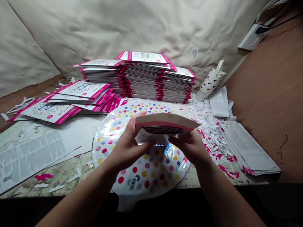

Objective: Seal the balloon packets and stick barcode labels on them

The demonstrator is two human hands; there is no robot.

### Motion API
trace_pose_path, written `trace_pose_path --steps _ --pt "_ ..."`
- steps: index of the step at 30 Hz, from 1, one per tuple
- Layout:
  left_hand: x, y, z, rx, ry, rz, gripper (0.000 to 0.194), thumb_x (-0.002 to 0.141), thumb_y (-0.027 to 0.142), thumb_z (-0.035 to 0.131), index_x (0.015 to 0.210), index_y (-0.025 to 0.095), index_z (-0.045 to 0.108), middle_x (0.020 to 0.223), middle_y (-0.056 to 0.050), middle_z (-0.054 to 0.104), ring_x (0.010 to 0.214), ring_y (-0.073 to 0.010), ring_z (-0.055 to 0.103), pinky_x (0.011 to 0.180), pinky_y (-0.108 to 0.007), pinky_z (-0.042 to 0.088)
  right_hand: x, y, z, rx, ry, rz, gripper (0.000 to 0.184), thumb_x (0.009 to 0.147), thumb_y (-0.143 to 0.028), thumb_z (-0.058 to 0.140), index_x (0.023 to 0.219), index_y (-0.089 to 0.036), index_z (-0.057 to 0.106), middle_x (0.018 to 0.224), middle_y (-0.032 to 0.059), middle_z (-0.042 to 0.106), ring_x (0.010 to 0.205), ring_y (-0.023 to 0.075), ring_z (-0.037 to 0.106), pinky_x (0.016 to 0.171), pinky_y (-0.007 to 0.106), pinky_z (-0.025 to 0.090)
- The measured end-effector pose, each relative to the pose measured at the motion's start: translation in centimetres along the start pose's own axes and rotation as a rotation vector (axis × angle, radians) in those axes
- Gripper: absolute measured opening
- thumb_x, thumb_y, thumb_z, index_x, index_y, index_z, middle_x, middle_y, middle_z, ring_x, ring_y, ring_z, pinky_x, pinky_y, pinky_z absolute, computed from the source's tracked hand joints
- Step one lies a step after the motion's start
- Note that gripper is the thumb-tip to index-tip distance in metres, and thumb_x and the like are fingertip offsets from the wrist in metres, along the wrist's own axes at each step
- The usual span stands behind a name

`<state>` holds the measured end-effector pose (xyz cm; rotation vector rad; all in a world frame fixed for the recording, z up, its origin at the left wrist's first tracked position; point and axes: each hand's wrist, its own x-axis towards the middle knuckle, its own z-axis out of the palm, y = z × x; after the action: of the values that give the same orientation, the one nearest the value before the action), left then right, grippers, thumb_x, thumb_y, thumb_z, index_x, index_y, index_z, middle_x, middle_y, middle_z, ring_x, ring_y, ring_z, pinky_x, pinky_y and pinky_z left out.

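Note:
Both of my hands hold a bent white and pink card sleeve [165,122] above the middle of the table. My left hand [129,143] grips its left end, thumb on top and fingers curled underneath. My right hand [190,145] pinches its lower right edge. The sleeve bows open and something dark shows inside it. Beneath my hands lies a flat round foil balloon [144,171] printed with coloured dots, a barcode near its front edge.
Tall stacks of pink-edged cards [151,78] stand behind, and looser ones [71,101] spread to the left. White and pink paper scraps [213,135] litter the right side. Printed sheets [248,148] lie far right, a heart-patterned bottle [209,83] behind, more sheets [30,154] at left.

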<state>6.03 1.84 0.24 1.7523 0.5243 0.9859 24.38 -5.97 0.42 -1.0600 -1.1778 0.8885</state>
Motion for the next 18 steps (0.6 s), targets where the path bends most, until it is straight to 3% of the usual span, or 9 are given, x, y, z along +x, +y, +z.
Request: trace_pose_path --steps 7,10,14,16,18 --pt "-0.6 1.6 -0.4 -0.064 0.060 0.012 0.081 0.066 0.018 0.076 0.135 0.029 0.035 0.126 -0.008 0.053 0.114 -0.0262 0.052 0.092 -0.038 0.048 0.4 -0.9 0.1 0.059 -0.107 -0.050 0.045 0.070 -0.012 0.070 0.111 -0.023 0.054 0.118 0.0055 0.061 0.112 0.0220 0.055 0.098 0.041 0.043" --pt "-0.8 1.5 -0.7 -0.104 0.072 -0.125 0.070 0.068 0.021 0.074 0.131 0.025 0.042 0.116 -0.007 0.060 0.106 -0.0252 0.057 0.086 -0.036 0.051 0.3 -1.0 0.2 0.128 -0.116 -0.025 0.043 0.070 -0.013 0.071 0.108 -0.026 0.055 0.109 0.0026 0.065 0.105 0.0202 0.059 0.092 0.038 0.047" --pt "-0.7 2.0 -1.3 -0.156 0.021 -0.340 0.027 0.072 0.028 0.071 0.097 0.018 0.067 0.094 -0.004 0.069 0.093 -0.0236 0.062 0.079 -0.031 0.052 1.1 -1.0 -0.3 0.154 -0.070 0.022 0.023 0.076 -0.024 0.067 0.099 -0.024 0.061 0.091 0.0009 0.069 0.089 0.0182 0.063 0.081 0.034 0.050" --pt "-0.7 1.9 -1.3 -0.225 -0.046 -0.454 0.020 0.074 0.030 0.069 0.089 0.017 0.068 0.085 -0.003 0.070 0.087 -0.0203 0.063 0.077 -0.028 0.051 2.0 -0.5 -1.0 0.082 -0.057 0.121 0.018 0.083 -0.036 0.056 0.090 -0.021 0.064 0.079 0.0019 0.068 0.077 0.0180 0.064 0.071 0.033 0.051" --pt "-0.9 1.1 -1.0 -0.300 -0.124 -0.594 0.019 0.075 0.033 0.066 0.076 0.014 0.067 0.067 -0.002 0.066 0.067 -0.0143 0.062 0.064 -0.023 0.049 2.6 0.4 -1.6 -0.151 -0.013 0.224 0.032 0.088 -0.042 0.045 0.076 -0.018 0.063 0.066 0.0023 0.064 0.063 0.0177 0.061 0.061 0.032 0.050"
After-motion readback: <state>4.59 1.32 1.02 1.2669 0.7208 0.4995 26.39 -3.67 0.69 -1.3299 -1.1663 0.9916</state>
